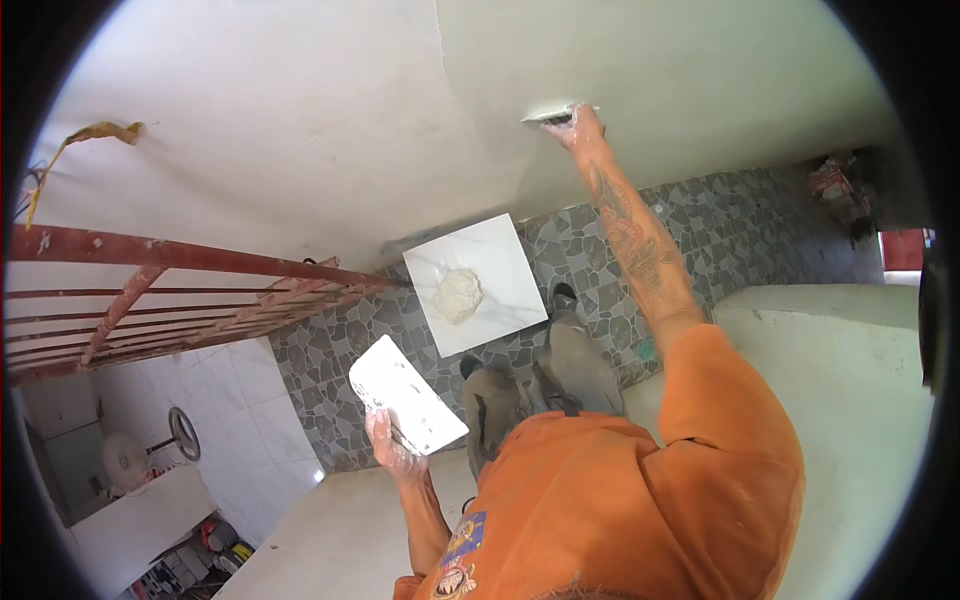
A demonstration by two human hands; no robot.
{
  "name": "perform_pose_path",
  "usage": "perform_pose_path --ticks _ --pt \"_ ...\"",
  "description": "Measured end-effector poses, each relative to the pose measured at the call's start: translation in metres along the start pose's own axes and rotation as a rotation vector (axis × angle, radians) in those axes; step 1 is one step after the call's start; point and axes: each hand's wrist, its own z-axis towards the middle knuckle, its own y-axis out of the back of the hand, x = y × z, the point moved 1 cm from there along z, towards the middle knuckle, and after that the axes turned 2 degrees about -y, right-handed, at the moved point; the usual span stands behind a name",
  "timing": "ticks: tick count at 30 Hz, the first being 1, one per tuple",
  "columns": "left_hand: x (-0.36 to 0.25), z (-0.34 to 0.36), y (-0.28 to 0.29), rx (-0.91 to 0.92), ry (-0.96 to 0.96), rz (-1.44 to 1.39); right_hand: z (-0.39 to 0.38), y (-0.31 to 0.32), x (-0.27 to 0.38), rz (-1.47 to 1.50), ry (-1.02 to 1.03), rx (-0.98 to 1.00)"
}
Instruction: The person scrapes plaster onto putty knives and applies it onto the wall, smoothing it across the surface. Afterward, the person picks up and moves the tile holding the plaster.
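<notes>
My right hand (582, 130) grips a flat, pale-smeared trowel (552, 114) against the off-white wall (330, 120), at arm's length. A greyer patch of wall surrounds it. My left hand (395, 445) holds a white rectangular board (405, 395) coated in white material with dark specks. Both hands are smeared white. On the floor by my feet, a square marbled tile (510, 260) carries a lump of off-white paste (458, 295).
A red metal railing (135, 290) runs along the left. The patterned stone-look floor (740, 215) follows the wall. A pale ledge (830, 350) is at right, bags (840, 185) at far right. Below left are a white-tiled level (255, 400), a fan (130, 460) and assorted items (215, 540).
</notes>
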Motion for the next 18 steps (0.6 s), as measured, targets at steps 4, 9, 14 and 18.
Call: perform_pose_path --ticks 4,9,14,18 --pt "-0.020 0.005 0.000 0.012 -0.013 0.048 -0.045 -0.055 0.045 0.038 0.001 0.074" --pt "-0.017 0.026 -0.026 0.069 0.021 0.102 -0.120 -0.085 0.092 0.104 0.006 0.420" --pt "-0.003 0.049 -0.104 0.093 0.113 0.067 -0.181 -0.069 0.104 0.010 0.080 0.731" --pt "0.007 0.071 -0.161 0.234 0.214 -0.007 -0.257 -0.061 0.100 -0.188 0.120 0.776"
